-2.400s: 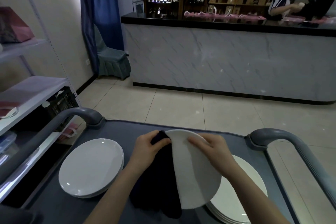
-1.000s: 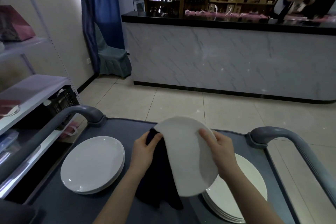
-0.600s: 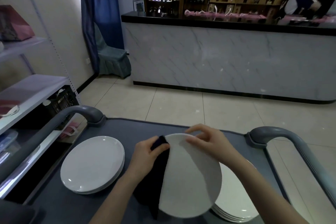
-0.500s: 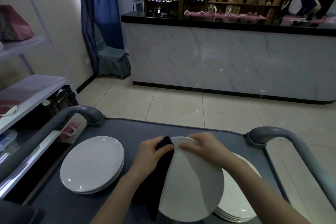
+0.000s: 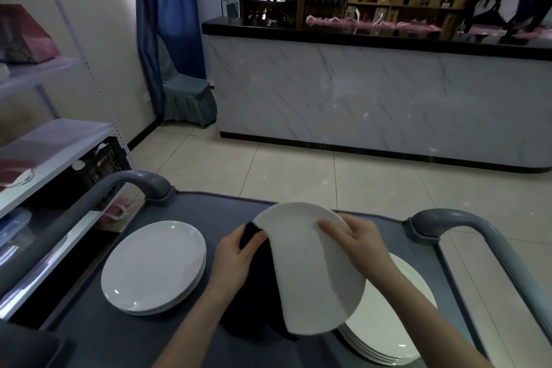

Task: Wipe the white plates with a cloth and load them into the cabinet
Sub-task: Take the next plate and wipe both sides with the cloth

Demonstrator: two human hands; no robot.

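Bar counter (image 5: 373,92): a long marble-fronted counter with a dark top stood across the tiled floor, well beyond the cart's far edge.
Cart (image 5: 209,206): a grey trolley with a flat dark top filled the foreground; a curved handle rose at its far-left corner (image 5: 134,181) and another at its far-right corner (image 5: 448,218).
Shelf rack (image 5: 53,140): white metal shelving ran just beside the cart's left side.
Curtain (image 5: 167,24): blue drapes hung far beyond the cart's far-left corner.
Covered chair (image 5: 185,95): it sat at the foot of the curtain, well apart from the cart.
Held plate (image 5: 310,278): a white plate was lifted clear of the cart top and tilted, over the cart's middle and overlapping the right stack.
Left stack (image 5: 152,266): white plates lay piled flat on the cart's left half.
Right stack (image 5: 388,331): more white plates lay piled on the cart's right half, partly hidden under the held plate.
Dark cloth (image 5: 254,293): it hung against the held plate's left edge and draped down toward the cart top.
Right hand (image 5: 358,239): it gripped the held plate's upper right rim, fingers curled across its face.
Left hand (image 5: 233,260): it clutched the dark cloth, pressing it to the plate's left rim.
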